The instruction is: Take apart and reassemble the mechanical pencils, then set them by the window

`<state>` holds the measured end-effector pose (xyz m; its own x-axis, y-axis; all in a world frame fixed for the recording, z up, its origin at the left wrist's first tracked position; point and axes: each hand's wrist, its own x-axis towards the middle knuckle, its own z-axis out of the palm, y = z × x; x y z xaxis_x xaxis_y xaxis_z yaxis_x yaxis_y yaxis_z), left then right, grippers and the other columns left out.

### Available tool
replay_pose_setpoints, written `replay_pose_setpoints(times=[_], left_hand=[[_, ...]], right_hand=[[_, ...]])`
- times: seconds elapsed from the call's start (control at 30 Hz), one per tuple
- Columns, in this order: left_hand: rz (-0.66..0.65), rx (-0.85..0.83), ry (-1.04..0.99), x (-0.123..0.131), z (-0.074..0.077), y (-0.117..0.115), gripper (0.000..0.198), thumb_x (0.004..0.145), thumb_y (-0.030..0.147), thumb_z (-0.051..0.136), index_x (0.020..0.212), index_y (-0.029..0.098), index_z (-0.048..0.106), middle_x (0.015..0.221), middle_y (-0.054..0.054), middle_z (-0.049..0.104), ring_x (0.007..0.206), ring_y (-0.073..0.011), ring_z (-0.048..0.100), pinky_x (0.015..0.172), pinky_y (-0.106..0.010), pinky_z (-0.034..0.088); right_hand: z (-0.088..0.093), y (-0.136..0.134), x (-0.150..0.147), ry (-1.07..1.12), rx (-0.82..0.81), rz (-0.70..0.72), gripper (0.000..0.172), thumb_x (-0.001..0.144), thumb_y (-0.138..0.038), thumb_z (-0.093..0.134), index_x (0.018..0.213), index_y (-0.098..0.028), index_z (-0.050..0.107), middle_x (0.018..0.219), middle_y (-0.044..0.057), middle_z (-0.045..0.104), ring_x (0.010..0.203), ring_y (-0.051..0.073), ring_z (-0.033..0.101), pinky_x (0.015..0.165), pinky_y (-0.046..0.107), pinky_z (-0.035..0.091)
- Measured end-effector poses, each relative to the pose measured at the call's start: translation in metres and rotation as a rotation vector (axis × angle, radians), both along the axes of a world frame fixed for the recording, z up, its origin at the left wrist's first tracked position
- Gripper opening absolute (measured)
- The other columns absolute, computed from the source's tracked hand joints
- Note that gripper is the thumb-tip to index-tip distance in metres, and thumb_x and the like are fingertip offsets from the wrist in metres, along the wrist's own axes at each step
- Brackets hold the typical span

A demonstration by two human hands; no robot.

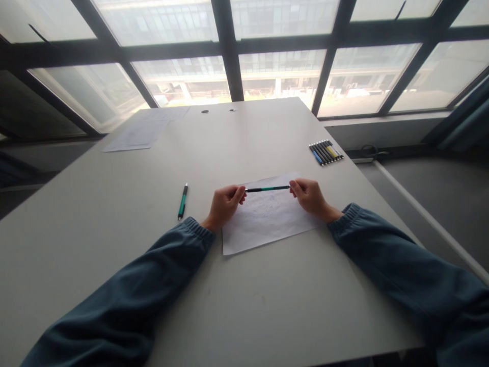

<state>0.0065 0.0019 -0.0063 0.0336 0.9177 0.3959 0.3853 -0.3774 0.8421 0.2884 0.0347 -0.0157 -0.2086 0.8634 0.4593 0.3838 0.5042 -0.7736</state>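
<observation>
Saw L hand [225,205] & R hand [310,197] pinching opp. ends of a green pen [267,189], prob. steadying it over paper [263,227].

Slim green-and-black pen [267,188], long straight barrel. Green stretch near middle, black section to left of it, dark section to right. Pose nearly horizontal, running crosswise, right end slightly higher in view. Both ends pinched: one between thumb and fingers of left hand [226,203], other between thumb and fingers of right hand [309,195]. Tips partly hidden by fingers. Middle of barrel uncovered, over far part of white rectangular paper sheet [260,234].
</observation>
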Motion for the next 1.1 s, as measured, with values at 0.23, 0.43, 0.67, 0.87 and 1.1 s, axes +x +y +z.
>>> replay_pose_setpoints(times=[0.23, 0.43, 0.67, 0.87, 1.1], left_hand=[[0.036, 0.095, -0.023, -0.0001, 0.0023, -0.0021, 0.033, 0.094, 0.041, 0.066, 0.074, 0.015, 0.072, 0.065, -0.003, 0.069, 0.057, -0.0107, 0.062, 0.054, -0.022, 0.049], [0.021, 0.157, 0.043, 0.0006, 0.0046, -0.0036, 0.027, 0.092, 0.039, 0.07, 0.076, 0.017, 0.076, 0.07, -0.004, 0.072, 0.062, -0.0118, 0.065, 0.062, -0.024, 0.052], [-0.003, 0.156, 0.003, 0.0004, -0.0014, -0.0011, 0.032, 0.085, 0.037, 0.078, 0.112, 0.02, 0.077, 0.089, -0.006, 0.078, 0.075, -0.0161, 0.071, 0.077, -0.03, 0.058], [0.064, 0.265, 0.164, 0.0022, 0.0058, -0.0049, 0.015, 0.089, 0.034, 0.074, 0.094, 0.021, 0.078, 0.085, -0.004, 0.077, 0.072, -0.0144, 0.066, 0.073, -0.028, 0.056], [0.069, 0.294, 0.246, 0.0002, 0.0039, -0.0033, 0.011, 0.092, 0.029, 0.069, 0.091, 0.019, 0.074, 0.083, -0.004, 0.074, 0.072, -0.0144, 0.063, 0.072, -0.027, 0.053]], right_hand=[[0.0075, -0.0027, -0.0036, 0.234, -0.084, 0.063, 0.046, 0.094, -0.055, 0.06, 0.07, -0.017, 0.068, 0.06, 0.002, 0.062, 0.051, 0.012, 0.053, 0.05, 0.027, 0.039], [0.0058, -0.0017, -0.009, 0.43, -0.228, 0.169, 0.033, 0.08, -0.049, 0.079, 0.085, -0.017, 0.073, 0.066, 0.002, 0.07, 0.053, 0.012, 0.058, 0.049, 0.025, 0.045], [0.0046, -0.0001, -0.0086, 0.455, -0.272, 0.148, 0.031, 0.082, -0.046, 0.079, 0.079, -0.016, 0.074, 0.063, 0.003, 0.069, 0.05, 0.01, 0.055, 0.047, 0.024, 0.043], [0.007, -0.0015, -0.0084, 0.437, -0.317, 0.145, 0.038, 0.079, -0.053, 0.078, 0.075, -0.015, 0.073, 0.062, 0.004, 0.069, 0.049, 0.011, 0.054, 0.046, 0.025, 0.043], [0.0079, -0.002, -0.0077, 0.417, -0.34, 0.17, 0.04, 0.08, -0.054, 0.078, 0.072, -0.015, 0.071, 0.06, 0.003, 0.067, 0.048, 0.009, 0.052, 0.045, 0.023, 0.042]])
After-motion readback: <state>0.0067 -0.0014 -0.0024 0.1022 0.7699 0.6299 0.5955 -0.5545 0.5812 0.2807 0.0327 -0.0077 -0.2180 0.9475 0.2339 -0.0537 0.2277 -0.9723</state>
